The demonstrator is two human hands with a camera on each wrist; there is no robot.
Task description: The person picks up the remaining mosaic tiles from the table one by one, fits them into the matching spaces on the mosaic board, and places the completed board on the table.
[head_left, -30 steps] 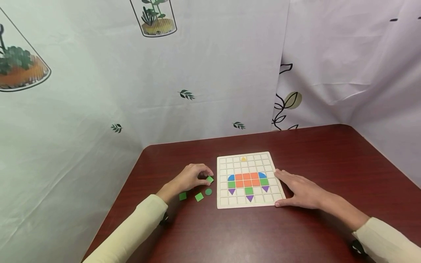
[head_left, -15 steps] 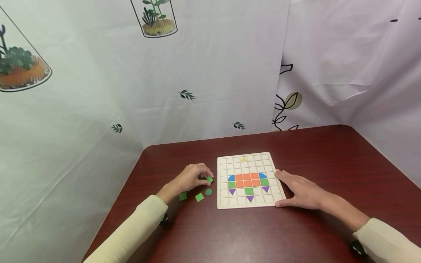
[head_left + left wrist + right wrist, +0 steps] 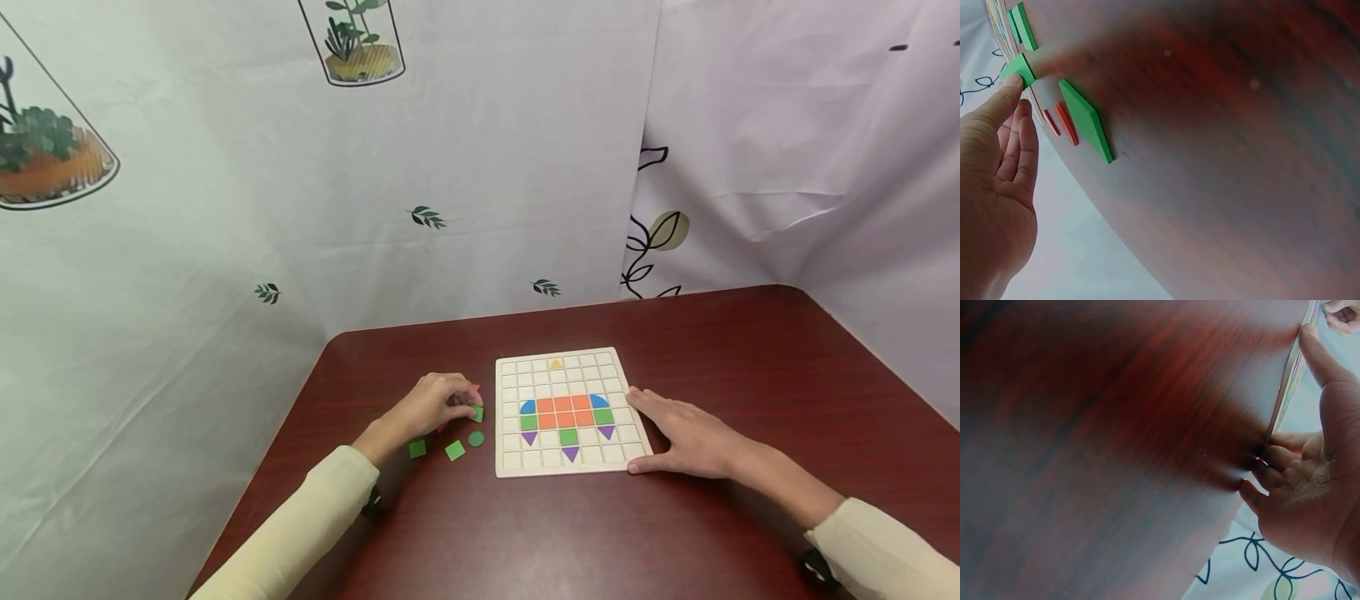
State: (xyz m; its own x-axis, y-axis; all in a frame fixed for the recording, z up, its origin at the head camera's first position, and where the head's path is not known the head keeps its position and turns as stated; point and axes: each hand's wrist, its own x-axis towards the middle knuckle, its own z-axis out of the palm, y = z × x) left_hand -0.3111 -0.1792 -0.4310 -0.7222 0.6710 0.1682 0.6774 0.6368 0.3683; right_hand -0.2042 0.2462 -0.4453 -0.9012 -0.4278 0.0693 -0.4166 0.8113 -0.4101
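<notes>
In the head view my left hand (image 3: pixel 438 404) is just left of the pegboard-like white grid board (image 3: pixel 517 458). Its thumb and fingers pinch a green square tile (image 3: pixel 1019 72), held near the table surface. Red tiles (image 3: pixel 1066 124) lie close by those fingers, partly hidden by the hand in the head view. A green round tile (image 3: pixel 476 438) and two green square tiles (image 3: pixel 454 451) lie below the hand. My right hand (image 3: pixel 690 433) touches the board's right edge, thumb and forefinger spread apart along it, the other fingers loosely bent against the table.
On the board, orange squares (image 3: pixel 563 410) sit in two rows, flanked by blue quarter-rounds (image 3: pixel 528 406) and green squares (image 3: pixel 568 436). Purple triangles (image 3: pixel 571 453) point downward below, and a yellow triangle (image 3: pixel 556 363) is at the top. Behind the dark red table (image 3: pixel 420 533) hangs a printed cloth (image 3: pixel 487 167).
My left hand has drawn slightly left with the green square tile, which has turned a little. Red tiles now show beside its fingers. The right hand and the board have kept still.
</notes>
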